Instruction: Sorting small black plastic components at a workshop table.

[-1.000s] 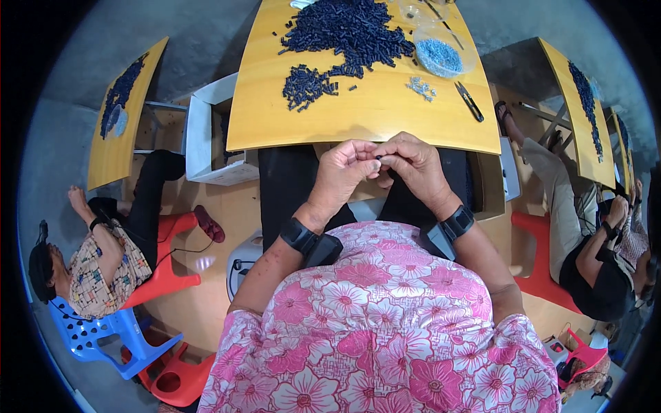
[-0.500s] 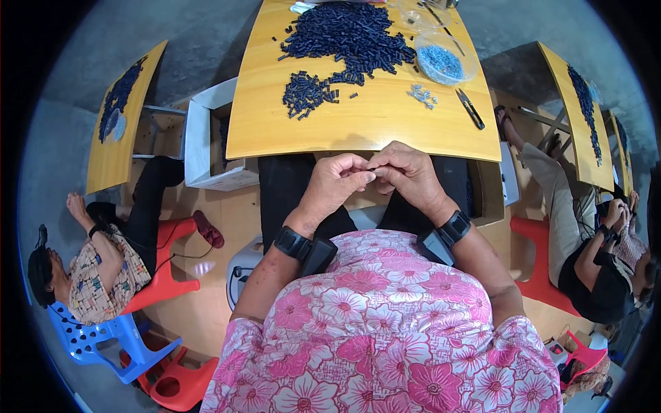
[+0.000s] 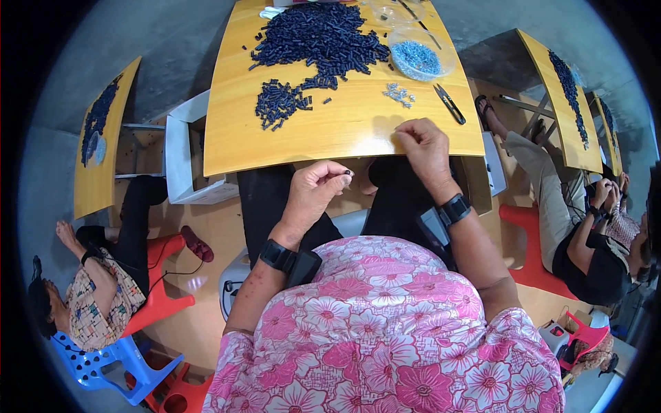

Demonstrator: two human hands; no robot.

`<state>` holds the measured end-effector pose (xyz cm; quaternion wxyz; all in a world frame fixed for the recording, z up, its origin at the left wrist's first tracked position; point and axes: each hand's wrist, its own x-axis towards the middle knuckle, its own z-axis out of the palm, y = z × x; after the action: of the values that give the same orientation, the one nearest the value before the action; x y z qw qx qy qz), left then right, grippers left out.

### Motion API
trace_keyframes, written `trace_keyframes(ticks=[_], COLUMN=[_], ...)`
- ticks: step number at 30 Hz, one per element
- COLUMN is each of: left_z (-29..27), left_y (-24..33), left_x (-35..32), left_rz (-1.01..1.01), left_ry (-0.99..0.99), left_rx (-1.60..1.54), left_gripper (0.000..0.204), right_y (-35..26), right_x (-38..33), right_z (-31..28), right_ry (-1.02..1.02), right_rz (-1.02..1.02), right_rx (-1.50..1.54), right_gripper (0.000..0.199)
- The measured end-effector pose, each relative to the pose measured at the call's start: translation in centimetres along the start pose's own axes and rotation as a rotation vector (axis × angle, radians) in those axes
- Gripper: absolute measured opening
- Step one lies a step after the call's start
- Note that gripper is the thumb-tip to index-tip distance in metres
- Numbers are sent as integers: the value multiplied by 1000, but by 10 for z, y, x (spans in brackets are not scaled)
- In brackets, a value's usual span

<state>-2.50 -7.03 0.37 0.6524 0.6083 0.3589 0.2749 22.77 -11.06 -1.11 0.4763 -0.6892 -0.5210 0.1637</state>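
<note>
My left hand (image 3: 315, 194) is in front of the near table edge, thumb and forefinger pinched on a small dark piece (image 3: 348, 173) with a pale end. It resembles the short dark tubes heaped on the table. My right hand (image 3: 425, 148) is over the table's front edge, its thumb and forefinger drawn together; whether anything is between them is too small to see. Beyond it lies a little cluster of small silvery-clear pieces (image 3: 399, 95). A small pile of dark tubes (image 3: 281, 103) lies to the left, below the large heap of dark tubes (image 3: 320, 36).
A clear round bowl of blue pieces (image 3: 417, 58) stands at the back right, with black thread snips (image 3: 450, 104) nearer. An open white box (image 3: 184, 148) is left of the yellow table (image 3: 323, 141). People sit at similar tables on both sides.
My hands have parted. The right has moved forward and right over the table edge, while the left has drawn back left with the dark piece. The whole view has shifted slightly.
</note>
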Motion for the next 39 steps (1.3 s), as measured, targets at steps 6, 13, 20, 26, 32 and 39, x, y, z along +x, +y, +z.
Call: trace_keyframes(ticks=[6, 13, 20, 26, 32, 39], left_z=[4, 7, 7, 9, 8, 10], left_y=[-5, -7, -8, -4, -6, -4], left_x=[0, -1, -1, -2, -3, -3], left_rz=[-24, -26, -40, -40, -35, -44], left_ry=[-54, -63, -74, -80, -76, -70], left_rx=[23, 12, 5, 27, 41, 12], left_gripper=[11, 11, 10, 10, 11, 9], right_y=[17, 26, 31, 29, 24, 24], right_x=[26, 37, 34, 42, 47, 46], right_z=[-9, -7, -7, -8, -9, -8], right_ry=[132, 131, 124, 152, 109, 71], right_rz=[105, 75, 17, 44, -27, -31], right_rx=[-39, -138, -117, -164, -259, -322], right_gripper=[10, 12, 10, 13, 15, 12])
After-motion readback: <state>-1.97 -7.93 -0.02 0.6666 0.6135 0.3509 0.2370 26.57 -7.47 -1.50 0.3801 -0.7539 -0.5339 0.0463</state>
